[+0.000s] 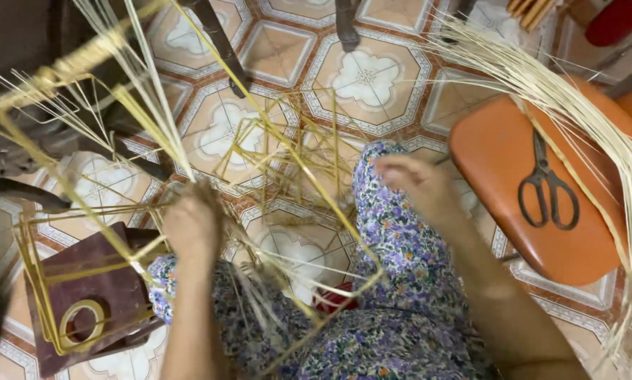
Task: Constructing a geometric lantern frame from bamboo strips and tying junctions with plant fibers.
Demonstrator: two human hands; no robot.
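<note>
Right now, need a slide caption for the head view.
Seated person's left hand grips straw strands on a frame, right hand raised over a floral lap; scissors lie on an orange stool.

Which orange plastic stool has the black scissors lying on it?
The nearer orange plastic stool, right of the person's right hand, carries the black scissors; the other, at the frame's right edge, shows none.

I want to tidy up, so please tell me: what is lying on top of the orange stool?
A pair of dark scissors lies on the orange stool, and pale straw strands drape across it. Its far edge is covered by them.
</note>
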